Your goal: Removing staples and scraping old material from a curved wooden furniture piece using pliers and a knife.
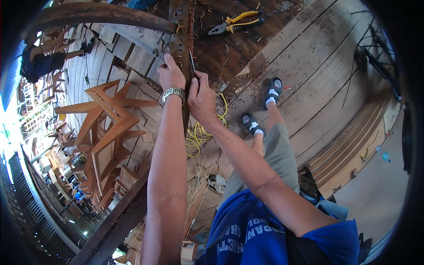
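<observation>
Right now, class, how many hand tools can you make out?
2: the thin tool in the right hand, and the pliers lying on the dark boards. More may be hidden.

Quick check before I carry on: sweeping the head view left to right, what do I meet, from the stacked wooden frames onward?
Stacked wooden frames, left hand, right hand, yellow-and-black pliers, clear plastic bottle.
</observation>
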A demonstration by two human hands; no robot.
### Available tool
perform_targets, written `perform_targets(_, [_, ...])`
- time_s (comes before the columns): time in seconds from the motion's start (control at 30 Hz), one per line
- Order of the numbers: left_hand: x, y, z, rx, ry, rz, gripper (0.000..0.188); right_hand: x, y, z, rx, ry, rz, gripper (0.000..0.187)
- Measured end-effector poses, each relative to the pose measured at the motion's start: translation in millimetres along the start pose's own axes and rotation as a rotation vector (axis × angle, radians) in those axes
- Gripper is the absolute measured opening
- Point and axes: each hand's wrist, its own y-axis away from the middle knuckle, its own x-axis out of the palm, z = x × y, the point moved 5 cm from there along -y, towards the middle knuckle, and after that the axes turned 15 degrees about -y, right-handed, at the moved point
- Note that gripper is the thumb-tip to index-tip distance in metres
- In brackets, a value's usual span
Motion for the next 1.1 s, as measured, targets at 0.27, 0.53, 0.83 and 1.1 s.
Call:
perform_targets(0.27, [6,-6,5,0.054,0.081,0.039,0.09,4,-1,-4,-0.044,-0.09,-0.072,0.023])
perform_targets(0.53, [12,-11,1,0.033,0.108,0.093,0.096,2,-18,-9,0.41,-0.582,-0.009,0.022])
perform_targets(0.83, [17,-18,13,0.045,0.216,0.103,0.094,14,0,-2,-0.153,0.024,-0.072,0.024])
perform_targets(1.1, [9,-13,9,0.001,0.109,0.101,0.093,14,-24,58,0.878,-0.902,-0.022,0.007])
